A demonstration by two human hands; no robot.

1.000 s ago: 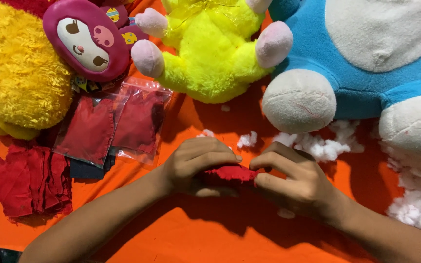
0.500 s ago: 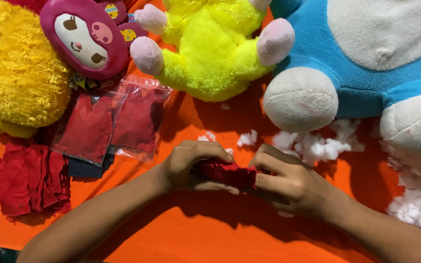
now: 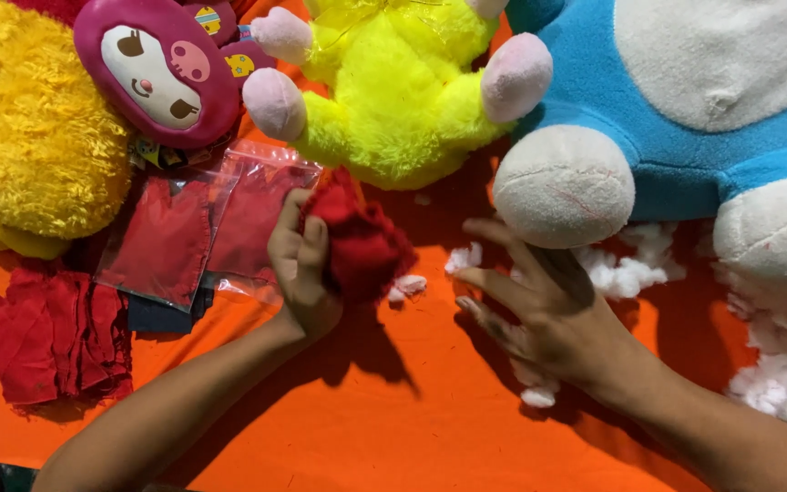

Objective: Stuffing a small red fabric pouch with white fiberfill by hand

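Red cloth (image 3: 362,246) beside yellow plush (image 3: 393,100)

Red fabric piece (image 3: 362,241): fuzzy, crumpled into a loose wad, being gripped from its left side by the left hand (image 3: 301,264) and lifted above the orange cloth, just below the yellow plush.
White stuffing (image 3: 626,269): fluffy loose tufts lying on the orange cloth, the right hand (image 3: 544,310) resting over them with fingers spreading.
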